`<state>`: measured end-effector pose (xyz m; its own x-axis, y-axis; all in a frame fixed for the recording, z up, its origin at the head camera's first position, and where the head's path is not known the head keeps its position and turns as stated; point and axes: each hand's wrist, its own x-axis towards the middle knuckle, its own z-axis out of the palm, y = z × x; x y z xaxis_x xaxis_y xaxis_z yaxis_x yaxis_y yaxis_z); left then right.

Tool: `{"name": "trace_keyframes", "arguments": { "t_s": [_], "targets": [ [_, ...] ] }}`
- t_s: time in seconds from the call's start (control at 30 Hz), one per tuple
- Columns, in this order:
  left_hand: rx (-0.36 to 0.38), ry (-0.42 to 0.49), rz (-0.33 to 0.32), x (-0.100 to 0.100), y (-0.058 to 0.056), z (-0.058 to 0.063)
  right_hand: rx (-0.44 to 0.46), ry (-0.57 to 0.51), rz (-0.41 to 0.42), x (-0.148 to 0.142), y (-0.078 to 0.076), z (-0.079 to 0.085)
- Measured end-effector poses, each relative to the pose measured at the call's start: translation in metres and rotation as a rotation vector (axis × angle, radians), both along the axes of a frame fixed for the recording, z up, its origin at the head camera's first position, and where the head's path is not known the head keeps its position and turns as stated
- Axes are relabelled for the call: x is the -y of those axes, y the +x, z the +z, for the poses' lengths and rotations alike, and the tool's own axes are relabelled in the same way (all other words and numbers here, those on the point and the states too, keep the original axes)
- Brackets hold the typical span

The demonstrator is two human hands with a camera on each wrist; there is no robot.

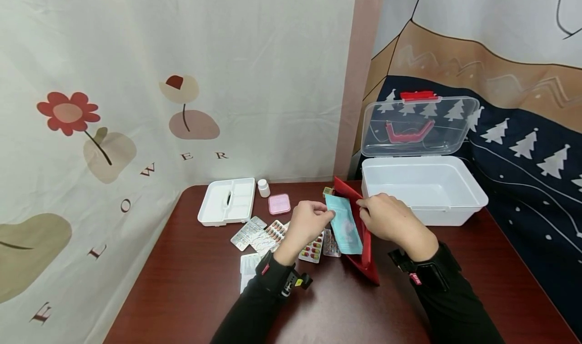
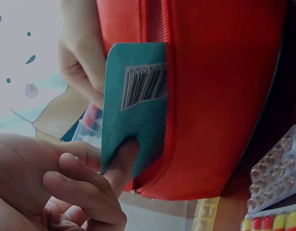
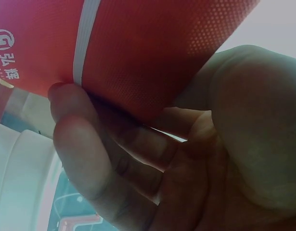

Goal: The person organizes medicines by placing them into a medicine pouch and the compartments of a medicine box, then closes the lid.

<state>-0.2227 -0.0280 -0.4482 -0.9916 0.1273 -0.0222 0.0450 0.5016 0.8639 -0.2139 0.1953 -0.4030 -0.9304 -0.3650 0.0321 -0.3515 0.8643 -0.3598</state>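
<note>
My left hand [image 1: 306, 228] pinches a flat teal packet [image 1: 345, 228] between thumb and fingers. A barcode label shows on the packet [image 2: 138, 115] in the left wrist view, where part of it lies inside the unzipped opening of a red zip pouch [image 2: 220, 96]. My right hand [image 1: 388, 220] grips the edge of that pouch [image 1: 367, 265] and keeps it upright on the table. White print and a pale strip mark the pouch's outer face [image 3: 133, 43] in the right wrist view. Beside the left hand lies a blister pack of red and yellow capsules [image 1: 311, 252].
More blister packs [image 1: 249, 233] lie left of the hands. Behind them are a white compartment tray [image 1: 217, 202], a small white bottle [image 1: 263, 188] and a pink case [image 1: 279, 204]. A white box [image 1: 425, 177] with its clear lid [image 1: 416, 127] raised stands at the right.
</note>
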Motion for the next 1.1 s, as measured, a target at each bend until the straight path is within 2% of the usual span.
{"name": "trace_keyframes", "arguments": {
  "t_s": [0.23,0.4,0.63,0.83,1.1],
  "targets": [
    [-0.032,-0.089,-0.064,-0.012,0.001,-0.008,0.000,0.011,0.017,-0.001,0.000,0.000],
    [-0.009,-0.110,-0.099,-0.020,0.004,-0.012,-0.007,0.011,0.023,-0.001,0.000,-0.001],
    [-0.050,-0.167,-0.096,-0.025,0.006,-0.013,-0.011,0.015,0.019,0.000,-0.001,-0.001],
    [-0.088,-0.146,-0.082,-0.020,0.005,-0.010,0.000,0.007,0.020,0.000,-0.001,-0.001],
    [-0.171,-0.133,-0.073,-0.001,0.000,0.000,0.004,0.014,0.015,0.000,-0.001,0.000]
  ]
}}
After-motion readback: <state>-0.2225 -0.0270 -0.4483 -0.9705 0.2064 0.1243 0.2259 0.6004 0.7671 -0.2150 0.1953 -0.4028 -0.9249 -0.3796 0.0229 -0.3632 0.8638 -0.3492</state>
